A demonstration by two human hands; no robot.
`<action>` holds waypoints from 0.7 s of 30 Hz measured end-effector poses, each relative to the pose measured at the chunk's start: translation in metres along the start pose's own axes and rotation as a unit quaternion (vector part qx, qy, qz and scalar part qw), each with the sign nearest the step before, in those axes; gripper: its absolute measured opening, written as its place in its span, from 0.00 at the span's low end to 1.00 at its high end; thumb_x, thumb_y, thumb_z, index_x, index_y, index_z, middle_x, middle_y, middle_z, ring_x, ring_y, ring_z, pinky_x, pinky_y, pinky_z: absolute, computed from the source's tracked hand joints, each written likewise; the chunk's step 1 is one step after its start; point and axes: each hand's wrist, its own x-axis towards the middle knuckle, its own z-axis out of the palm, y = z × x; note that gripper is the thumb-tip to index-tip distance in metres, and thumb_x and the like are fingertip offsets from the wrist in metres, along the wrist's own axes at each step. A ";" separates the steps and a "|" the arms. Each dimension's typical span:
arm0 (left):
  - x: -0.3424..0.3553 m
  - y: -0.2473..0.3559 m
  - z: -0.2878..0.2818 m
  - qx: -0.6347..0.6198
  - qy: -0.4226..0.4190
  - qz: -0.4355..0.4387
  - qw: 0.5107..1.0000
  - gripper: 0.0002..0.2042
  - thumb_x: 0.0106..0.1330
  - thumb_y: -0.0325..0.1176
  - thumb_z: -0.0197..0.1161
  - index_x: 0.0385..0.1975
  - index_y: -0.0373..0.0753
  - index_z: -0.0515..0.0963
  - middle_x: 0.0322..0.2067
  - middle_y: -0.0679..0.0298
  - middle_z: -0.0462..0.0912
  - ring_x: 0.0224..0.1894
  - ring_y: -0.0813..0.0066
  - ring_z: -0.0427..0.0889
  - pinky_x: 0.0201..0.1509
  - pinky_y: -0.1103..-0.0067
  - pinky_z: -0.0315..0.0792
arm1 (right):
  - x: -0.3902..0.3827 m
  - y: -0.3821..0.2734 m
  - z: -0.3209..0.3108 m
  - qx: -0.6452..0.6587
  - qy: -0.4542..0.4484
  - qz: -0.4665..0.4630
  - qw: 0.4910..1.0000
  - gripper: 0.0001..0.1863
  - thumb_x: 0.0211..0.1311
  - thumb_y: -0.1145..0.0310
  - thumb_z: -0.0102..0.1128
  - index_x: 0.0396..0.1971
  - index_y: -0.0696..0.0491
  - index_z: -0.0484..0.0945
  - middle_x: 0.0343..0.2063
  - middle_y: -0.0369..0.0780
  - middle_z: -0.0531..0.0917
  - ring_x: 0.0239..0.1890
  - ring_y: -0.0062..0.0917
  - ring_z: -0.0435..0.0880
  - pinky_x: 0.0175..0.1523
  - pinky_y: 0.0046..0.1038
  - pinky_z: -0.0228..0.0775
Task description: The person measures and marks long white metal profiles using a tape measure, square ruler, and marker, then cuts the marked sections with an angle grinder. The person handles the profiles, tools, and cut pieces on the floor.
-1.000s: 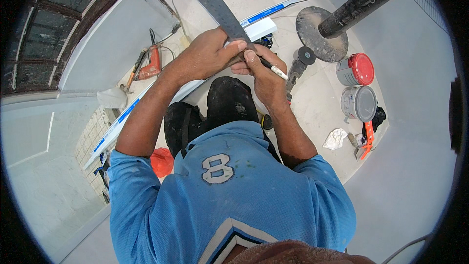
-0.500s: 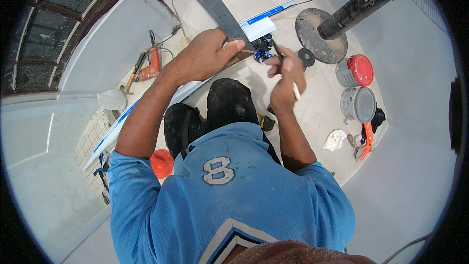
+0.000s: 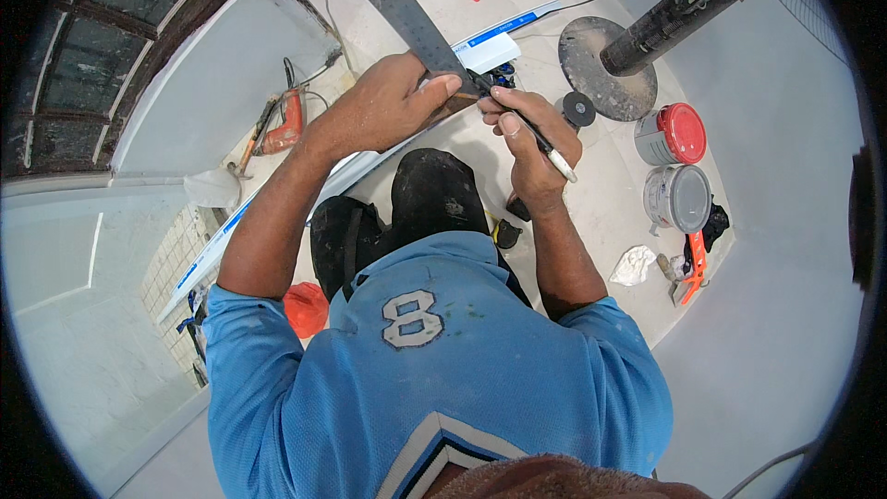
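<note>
Left hand [image 3: 383,103], closed, grips a long grey metal ruler [image 3: 399,11] extending forward; right hand [image 3: 534,155], half-curled, pinches a slim black-and-white pen [image 3: 560,165] near the ruler's end (contact unclear). Apparently marking; next stroke needs steadiness.

"What sort of place do we see?"
"A room under building work, we'd say: an orange power drill [image 3: 287,122] and a round, red-lidded plastic bucket [image 3: 682,132] rest on the pale, hard floor [image 3: 591,208]."
</note>
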 end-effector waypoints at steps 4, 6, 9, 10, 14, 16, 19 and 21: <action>-0.001 -0.002 0.002 -0.005 0.004 -0.002 1.000 0.27 0.77 0.51 0.58 0.27 0.29 0.80 0.17 0.64 0.70 0.22 0.75 0.66 0.26 0.69 0.61 | -0.001 -0.003 -0.002 0.013 -0.007 0.032 0.999 0.13 0.69 0.73 0.61 0.50 0.63 0.84 0.41 0.49 0.90 0.45 0.33 0.91 0.52 0.34 0.82; 0.000 -0.001 0.002 -0.007 0.002 -0.009 1.000 0.27 0.77 0.52 0.58 0.27 0.29 0.79 0.17 0.64 0.69 0.23 0.75 0.66 0.26 0.69 0.61 | 0.001 -0.007 -0.004 0.023 -0.009 0.041 0.999 0.14 0.69 0.73 0.61 0.50 0.63 0.84 0.41 0.50 0.90 0.44 0.33 0.91 0.51 0.33 0.83; 0.000 0.006 0.001 0.008 0.001 -0.021 1.000 0.27 0.77 0.52 0.59 0.27 0.29 0.79 0.19 0.62 0.70 0.24 0.75 0.67 0.27 0.69 0.61 | -0.002 -0.007 -0.011 0.031 -0.013 0.045 0.998 0.14 0.70 0.74 0.60 0.51 0.64 0.83 0.42 0.50 0.89 0.43 0.33 0.92 0.50 0.33 0.84; 0.001 0.007 0.000 0.017 0.005 -0.018 1.000 0.27 0.77 0.52 0.59 0.28 0.29 0.79 0.19 0.61 0.70 0.25 0.74 0.67 0.27 0.69 0.61 | -0.003 -0.005 -0.014 0.032 -0.014 0.045 0.998 0.14 0.70 0.75 0.60 0.51 0.64 0.83 0.42 0.51 0.89 0.43 0.33 0.92 0.49 0.33 0.84; 0.006 0.014 -0.009 0.041 -0.033 -0.036 0.998 0.27 0.77 0.52 0.58 0.32 0.28 0.81 0.23 0.53 0.77 0.27 0.68 0.74 0.30 0.67 0.67 | -0.011 -0.007 -0.014 0.056 0.030 0.163 0.985 0.13 0.73 0.76 0.58 0.52 0.64 0.83 0.43 0.50 0.88 0.44 0.32 0.91 0.48 0.32 0.85; 0.004 -0.006 0.003 0.001 -0.003 0.015 1.000 0.26 0.77 0.52 0.57 0.34 0.29 0.83 0.25 0.50 0.80 0.28 0.63 0.79 0.33 0.64 0.71 | -0.006 -0.008 0.007 0.090 0.044 0.232 0.967 0.13 0.74 0.75 0.59 0.53 0.64 0.82 0.44 0.49 0.88 0.44 0.32 0.90 0.47 0.31 0.86; -0.002 0.003 -0.001 -0.067 -0.064 0.025 0.995 0.26 0.77 0.52 0.55 0.37 0.30 0.85 0.26 0.46 0.84 0.30 0.55 0.84 0.37 0.61 0.76 | -0.010 -0.008 0.038 0.138 0.006 0.298 0.945 0.15 0.77 0.70 0.59 0.55 0.64 0.81 0.45 0.48 0.87 0.44 0.32 0.90 0.45 0.32 0.85; 0.005 -0.002 0.011 -0.086 -0.085 0.056 0.991 0.26 0.74 0.51 0.56 0.35 0.29 0.85 0.25 0.45 0.84 0.29 0.57 0.85 0.37 0.60 0.77 | -0.032 0.020 0.030 0.052 0.008 0.396 0.917 0.19 0.79 0.62 0.57 0.57 0.61 0.79 0.47 0.46 0.86 0.48 0.33 0.88 0.49 0.36 0.83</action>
